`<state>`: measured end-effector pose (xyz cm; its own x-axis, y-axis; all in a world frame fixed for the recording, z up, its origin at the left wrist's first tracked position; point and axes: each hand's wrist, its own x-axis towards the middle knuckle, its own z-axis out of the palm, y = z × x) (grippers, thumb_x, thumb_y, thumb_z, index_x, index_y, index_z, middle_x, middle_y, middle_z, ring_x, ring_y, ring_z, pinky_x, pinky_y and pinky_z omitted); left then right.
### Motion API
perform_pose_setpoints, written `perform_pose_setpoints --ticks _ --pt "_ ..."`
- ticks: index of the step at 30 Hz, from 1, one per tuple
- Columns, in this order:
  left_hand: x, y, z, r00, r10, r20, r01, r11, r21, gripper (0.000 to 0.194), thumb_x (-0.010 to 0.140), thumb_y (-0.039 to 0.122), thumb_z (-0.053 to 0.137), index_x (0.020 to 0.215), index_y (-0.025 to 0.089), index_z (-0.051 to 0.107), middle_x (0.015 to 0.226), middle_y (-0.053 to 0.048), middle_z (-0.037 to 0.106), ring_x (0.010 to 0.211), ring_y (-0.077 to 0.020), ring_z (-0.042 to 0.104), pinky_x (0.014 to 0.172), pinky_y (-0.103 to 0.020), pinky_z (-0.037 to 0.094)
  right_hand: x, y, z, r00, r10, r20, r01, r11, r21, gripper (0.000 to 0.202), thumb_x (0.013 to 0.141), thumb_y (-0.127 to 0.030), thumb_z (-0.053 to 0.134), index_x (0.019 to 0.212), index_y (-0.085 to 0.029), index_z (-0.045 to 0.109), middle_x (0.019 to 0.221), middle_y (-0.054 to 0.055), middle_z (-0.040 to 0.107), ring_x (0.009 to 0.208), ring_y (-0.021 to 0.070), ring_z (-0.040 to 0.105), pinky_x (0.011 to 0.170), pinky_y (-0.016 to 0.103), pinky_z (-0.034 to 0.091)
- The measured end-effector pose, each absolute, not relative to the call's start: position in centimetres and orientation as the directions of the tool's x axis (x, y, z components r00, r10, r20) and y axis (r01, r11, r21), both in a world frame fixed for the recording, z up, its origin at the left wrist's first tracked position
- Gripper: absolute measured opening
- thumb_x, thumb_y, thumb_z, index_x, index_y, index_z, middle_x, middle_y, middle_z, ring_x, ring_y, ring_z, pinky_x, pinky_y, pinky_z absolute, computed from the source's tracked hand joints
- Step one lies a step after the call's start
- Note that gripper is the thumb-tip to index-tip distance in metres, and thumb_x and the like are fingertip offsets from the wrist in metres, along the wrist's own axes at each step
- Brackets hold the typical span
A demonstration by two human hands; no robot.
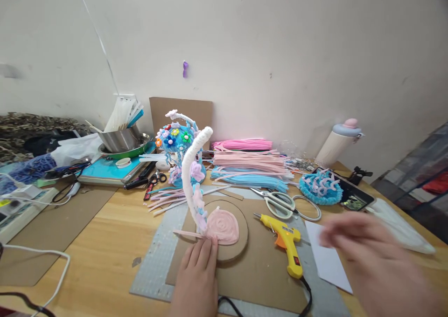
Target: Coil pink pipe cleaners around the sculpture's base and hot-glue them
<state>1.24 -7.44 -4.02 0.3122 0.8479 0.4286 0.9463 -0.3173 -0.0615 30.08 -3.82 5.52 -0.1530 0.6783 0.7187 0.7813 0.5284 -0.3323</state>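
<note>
Left hand (198, 270), lower centre: fingertips on strip (185, 233) at edge of coil (224, 228), on disc (242, 233) mid-frame; whether pinching, cannot tell. Right hand (378, 256) blurred, lower right, grip unclear. Step looks like fixing strip to coil; next move probably calls for glue gun (286, 234).

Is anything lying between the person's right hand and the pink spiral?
Yes: the yellow glue gun lies between the right hand and the pink spiral, with a flat white sheet nearer the hand. Both lie low, so the hand could probably pass over them. The left hand is at the spiral's near edge.
</note>
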Motion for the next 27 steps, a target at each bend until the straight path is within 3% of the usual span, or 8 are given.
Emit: perform_pose_setpoints --ticks 2,4,7,14,20,27 --pt "1.2 -7.4 -3.9 0.305 0.853 0.424 0.947 -0.317 -0.043 0.062 0.072 0.011 0.048 0.133 0.015 0.048 0.131 -0.005 0.058 0.121 -0.0220 0.047 0.104 -0.036 0.028 25.8 -2.9 4.9 -0.258 0.778 0.572 0.662 0.574 -0.482 0.023 0.092 -0.018 0.043 0.092 -0.030 0.062 0.091 0.000 0.067 0.077 0.0154 0.064 0.062 0.024 0.054" --pt "1.2 -7.4 -3.9 0.290 0.859 0.422 0.950 -0.312 -0.017 0.061 0.072 0.010 0.048 0.133 0.015 0.049 0.130 -0.005 0.059 0.121 -0.0219 0.048 0.103 -0.036 0.029 22.1 -2.6 3.8 -0.411 0.819 0.400 0.606 0.573 -0.552 0.024 0.086 -0.012 0.047 0.095 -0.028 0.064 0.099 0.003 0.066 0.089 0.0192 0.061 0.075 0.030 0.052" --pt "1.2 -7.4 -3.8 0.271 0.865 0.422 0.951 -0.310 0.024 0.060 0.071 0.009 0.048 0.131 0.017 0.052 0.130 -0.004 0.059 0.120 -0.0213 0.049 0.103 -0.036 0.030 19.1 -2.9 1.7 -0.437 0.815 0.379 0.654 0.578 -0.488 0.028 0.080 -0.007 0.052 0.093 -0.028 0.067 0.104 0.002 0.065 0.096 0.0230 0.056 0.086 0.039 0.042" --pt "1.4 -7.5 -3.5 0.216 0.883 0.416 0.949 -0.290 0.124 0.055 0.073 0.011 0.050 0.127 0.019 0.056 0.129 -0.002 0.061 0.119 -0.0198 0.050 0.103 -0.035 0.029 19.0 -3.7 -0.5 -0.494 0.789 0.365 0.648 0.614 -0.450 0.033 0.088 -0.013 0.051 0.113 -0.031 0.062 0.108 0.002 0.063 0.098 0.0215 0.052 0.090 0.041 0.031" --pt "1.3 -7.6 -3.3 0.215 0.912 0.349 0.945 -0.284 0.161 0.061 0.071 0.006 0.046 0.130 0.018 0.053 0.130 -0.003 0.059 0.120 -0.0203 0.048 0.104 -0.037 0.030 18.9 -3.8 0.0 -0.545 0.793 0.273 0.712 0.609 -0.349 0.030 0.090 -0.020 0.051 0.116 -0.034 0.060 0.112 0.002 0.061 0.103 0.0236 0.051 0.092 0.046 0.027" --pt "1.4 -7.6 -2.9 0.205 0.941 0.268 0.935 -0.269 0.230 0.060 0.073 0.005 0.044 0.132 0.016 0.051 0.132 -0.007 0.056 0.123 -0.0228 0.046 0.105 -0.041 0.036 18.8 -3.8 0.0 -0.552 0.797 0.244 0.732 0.604 -0.315 0.031 0.090 -0.021 0.050 0.117 -0.033 0.059 0.116 0.003 0.060 0.107 0.0247 0.049 0.096 0.049 0.026"
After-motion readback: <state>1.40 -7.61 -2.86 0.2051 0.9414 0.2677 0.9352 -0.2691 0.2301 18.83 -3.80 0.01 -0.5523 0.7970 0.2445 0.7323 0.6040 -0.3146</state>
